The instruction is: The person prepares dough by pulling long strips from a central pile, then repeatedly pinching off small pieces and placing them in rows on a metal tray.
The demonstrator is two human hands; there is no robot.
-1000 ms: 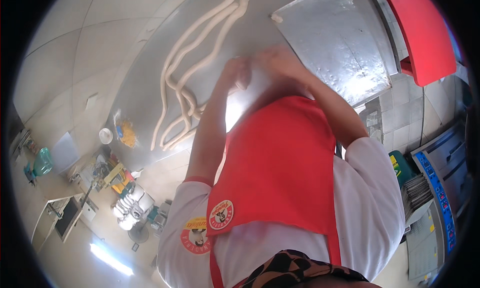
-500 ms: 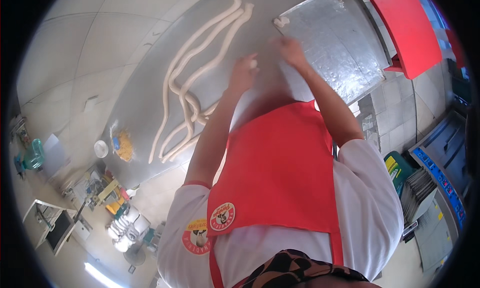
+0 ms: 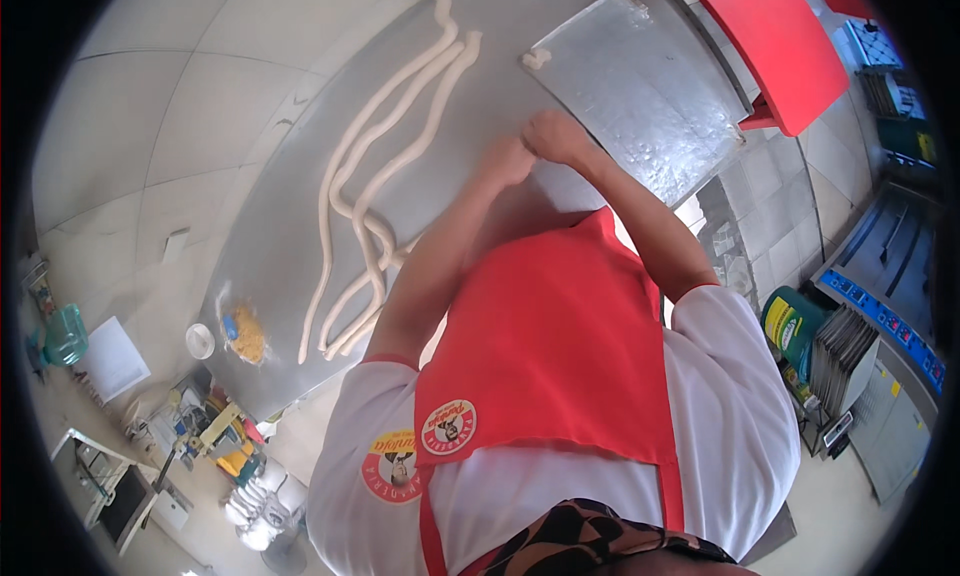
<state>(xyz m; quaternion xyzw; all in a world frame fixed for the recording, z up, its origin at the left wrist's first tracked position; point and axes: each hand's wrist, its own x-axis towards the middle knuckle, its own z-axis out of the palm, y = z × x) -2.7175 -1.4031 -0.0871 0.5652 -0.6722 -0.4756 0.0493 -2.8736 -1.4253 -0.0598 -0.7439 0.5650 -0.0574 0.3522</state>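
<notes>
My left hand point(image 3: 508, 162) and my right hand point(image 3: 556, 138) meet above the metal table, both with fingers closed. A pale bit of dough showed at my left fingers half a second ago; the hands now cover whatever lies between them. Long, pale dough ropes point(image 3: 408, 156) stretch across the table to the left of my hands, some crossing near my left forearm, which hides part of them. Just beyond my right hand lies a shiny metal baking tray point(image 3: 640, 86), with a small piece of dough point(image 3: 537, 59) at its far left corner.
At the table's left end sit a yellow crumbly heap point(image 3: 246, 334) with a blue object point(image 3: 231, 327) and a round white container point(image 3: 200, 341). A red panel-like piece point(image 3: 775, 46) stands past the tray. Stacked trays point(image 3: 843, 374) are at the right.
My hands were apart and have come together, with the right one drawn nearer to me, away from the tray corner. The whole view has shifted slightly.
</notes>
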